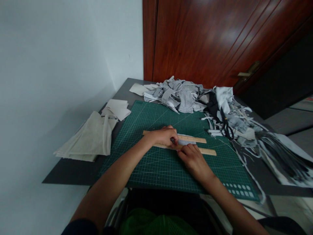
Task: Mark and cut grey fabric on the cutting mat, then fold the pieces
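Two wooden rulers lie side by side on a green cutting mat [161, 173]: the far ruler [195, 139] and the near ruler [207, 152]. A light grey piece of cloth [187, 142] shows between and under them. My left hand [166, 135] is closed over the left part of the rulers, with a small dark thing at its fingertips that I cannot make out. Curled fingers of my right hand [194, 159] rest on the near ruler, close to the left fingertips. Both hands hide the middle of the near ruler.
Folded cream cloth [90, 138] lies at the left edge of the table, near the wall. A heap of grey cloth pieces [184, 94] covers the back. Black scissors [227, 127] lie among scraps on the right, beside a bundle of dark strips [286, 156].
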`<action>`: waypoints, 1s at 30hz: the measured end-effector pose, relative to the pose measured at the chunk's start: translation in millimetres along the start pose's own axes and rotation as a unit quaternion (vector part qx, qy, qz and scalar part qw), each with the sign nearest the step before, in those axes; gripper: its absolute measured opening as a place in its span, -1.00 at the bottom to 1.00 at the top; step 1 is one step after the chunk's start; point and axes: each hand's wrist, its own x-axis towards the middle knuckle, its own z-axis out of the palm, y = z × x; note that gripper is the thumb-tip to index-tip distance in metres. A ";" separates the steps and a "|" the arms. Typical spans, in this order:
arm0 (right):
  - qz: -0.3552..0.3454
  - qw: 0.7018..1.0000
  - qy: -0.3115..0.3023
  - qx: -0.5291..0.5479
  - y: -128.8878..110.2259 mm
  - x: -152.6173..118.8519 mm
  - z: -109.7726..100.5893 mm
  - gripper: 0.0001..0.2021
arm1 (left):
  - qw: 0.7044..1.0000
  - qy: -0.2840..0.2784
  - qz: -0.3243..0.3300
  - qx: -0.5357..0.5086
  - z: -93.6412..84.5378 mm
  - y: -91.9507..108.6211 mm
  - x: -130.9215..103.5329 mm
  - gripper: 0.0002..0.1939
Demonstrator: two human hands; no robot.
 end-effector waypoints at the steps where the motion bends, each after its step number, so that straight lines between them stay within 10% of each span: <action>1: 0.003 1.000 -0.001 0.001 1.1 -2.1 -0.6 -0.86 | 1.000 -0.001 -0.001 -0.001 0.1 -0.6 0.5 -0.88; 30: -0.013 0.999 0.021 0.030 -13.9 16.2 7.7 -0.86 | 1.000 0.015 -0.002 0.009 0.8 0.9 -1.3 -0.84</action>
